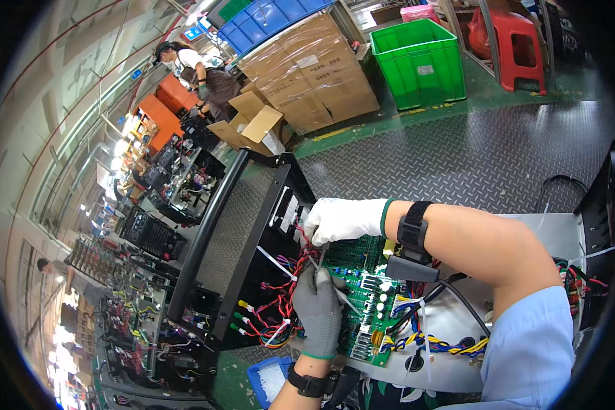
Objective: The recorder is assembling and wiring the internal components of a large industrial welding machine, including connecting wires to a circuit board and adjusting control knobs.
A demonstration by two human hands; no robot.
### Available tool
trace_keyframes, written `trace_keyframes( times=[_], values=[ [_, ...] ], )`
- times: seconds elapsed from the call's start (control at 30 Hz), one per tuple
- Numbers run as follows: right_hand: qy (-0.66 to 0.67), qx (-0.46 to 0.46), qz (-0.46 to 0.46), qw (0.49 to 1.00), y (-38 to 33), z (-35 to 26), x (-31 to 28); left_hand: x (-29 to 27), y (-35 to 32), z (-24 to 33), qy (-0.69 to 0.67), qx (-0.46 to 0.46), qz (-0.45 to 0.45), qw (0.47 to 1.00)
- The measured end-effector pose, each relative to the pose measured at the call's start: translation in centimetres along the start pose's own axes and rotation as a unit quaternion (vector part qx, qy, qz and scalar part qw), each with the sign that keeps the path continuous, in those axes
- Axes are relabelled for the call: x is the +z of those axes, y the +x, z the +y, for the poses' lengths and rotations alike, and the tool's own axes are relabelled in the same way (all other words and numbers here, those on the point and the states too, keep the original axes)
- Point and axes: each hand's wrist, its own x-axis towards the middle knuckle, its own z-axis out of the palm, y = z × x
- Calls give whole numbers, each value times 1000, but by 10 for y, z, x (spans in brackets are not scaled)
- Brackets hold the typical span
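My left hand (318,311), in a grey glove, is closed at the edge of a green circuit board (352,256). Its fingertips pinch a thin white cable tie (349,301) by a bundle of red wires (283,301). Just beyond it, my right hand (345,220) in a white glove has its fingers curled round the upper part of the same bundle; its fingertips are partly hidden. The wires run along a black metal panel (253,273) with a thick bar handle (208,236). Another white tie (277,262) crosses the wires there.
Blue, yellow and white cables (437,344) lie along the board's near side on a grey metal plate (451,376). A blue tray (260,383) sits below the panel. Cardboard boxes (321,75), a green crate (420,65) and a red stool (516,48) stand beyond; two people work farther left.
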Motion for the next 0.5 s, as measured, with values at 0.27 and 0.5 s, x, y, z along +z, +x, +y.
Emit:
trace_keyframes(
  times=[0.27, 0.5],
  values=[
    [-113, 48, -82, 989, 6, -37, -34, 9, 15, -12, -75, -44, 28, 996],
    [-295, -82, 31, 951, 12, -61, -15, 13, 23, -17, -6, -29, 37, 999]
  ],
)
